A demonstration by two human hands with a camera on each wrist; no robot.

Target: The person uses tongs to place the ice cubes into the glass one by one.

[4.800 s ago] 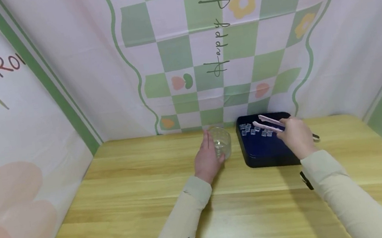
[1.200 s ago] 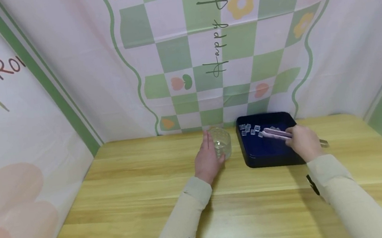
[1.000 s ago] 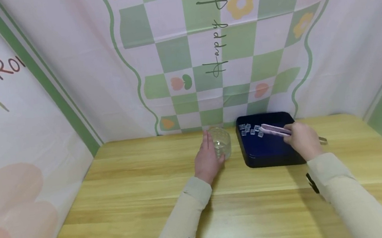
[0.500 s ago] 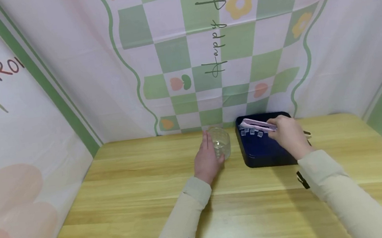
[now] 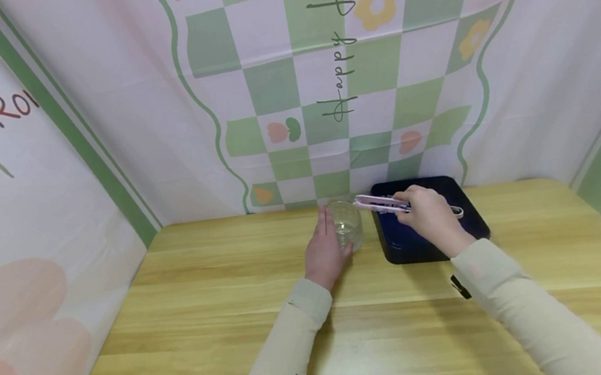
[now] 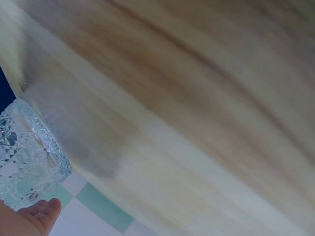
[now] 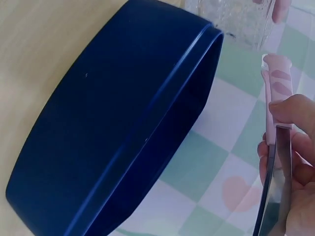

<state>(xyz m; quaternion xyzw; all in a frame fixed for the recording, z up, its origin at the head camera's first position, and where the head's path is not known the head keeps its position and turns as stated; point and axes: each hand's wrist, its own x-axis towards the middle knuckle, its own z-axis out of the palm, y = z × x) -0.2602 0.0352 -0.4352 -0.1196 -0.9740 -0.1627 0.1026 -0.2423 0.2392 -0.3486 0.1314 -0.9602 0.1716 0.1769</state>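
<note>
My left hand (image 5: 323, 255) holds a clear glass (image 5: 349, 227) on the table, fingers along its left side and thumb at the near side. In the left wrist view, the glass's cut pattern (image 6: 29, 155) shows beside the fingertips. My right hand (image 5: 430, 216) grips pink-and-metal tongs (image 5: 379, 204), thumb on one arm and fingers on the other. Their tips are close together by the glass's right rim. Something small and clear seems to sit at the tips in the right wrist view. Below the tongs is a dark blue tray (image 5: 423, 252); its small clear cubes are mostly hidden.
A wooden table (image 5: 199, 327) carries the glass and tray. Behind it hangs a printed cloth (image 5: 319, 71) with green-and-white checks, close to the tray's far edge. A black strap end (image 5: 460, 287) hangs below my right wrist.
My right hand has carried the tongs left, from the cubes in the tray to the glass's rim. The tongs' arms stood apart earlier and are now nearly together. My left hand has stayed still.
</note>
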